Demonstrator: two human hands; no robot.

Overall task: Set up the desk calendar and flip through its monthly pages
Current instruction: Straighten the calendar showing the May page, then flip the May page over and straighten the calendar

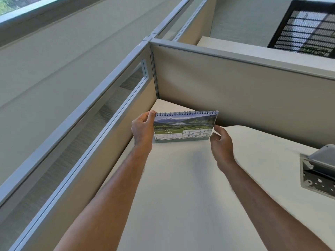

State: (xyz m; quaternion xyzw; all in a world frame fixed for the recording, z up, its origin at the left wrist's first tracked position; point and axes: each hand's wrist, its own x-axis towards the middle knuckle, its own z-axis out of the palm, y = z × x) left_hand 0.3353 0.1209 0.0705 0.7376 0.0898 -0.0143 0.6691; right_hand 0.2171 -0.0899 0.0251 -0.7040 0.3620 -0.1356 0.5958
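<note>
Beige fabric partitions (pixel 235 84) with grey metal rails enclose the far left corner of the white desk (pixel 181 187). Along the desk's left edge, a glazed strip is set into the partition. The left hand (pixel 143 129) is closed on the upper left corner of the desk calendar (pixel 184 126), thumb and fingertips pinched at the end of the spiral binding. The calendar is stood upright on the desk near the far left corner, facing the viewer, with a mountain landscape above a green band marked MAY. The right hand (pixel 222 142) is held loosely curled, one fingertip touching the calendar's right edge, nothing grasped. At the desk's right edge, a grey metal fitting (pixel 317 171) is partly seen.
</note>
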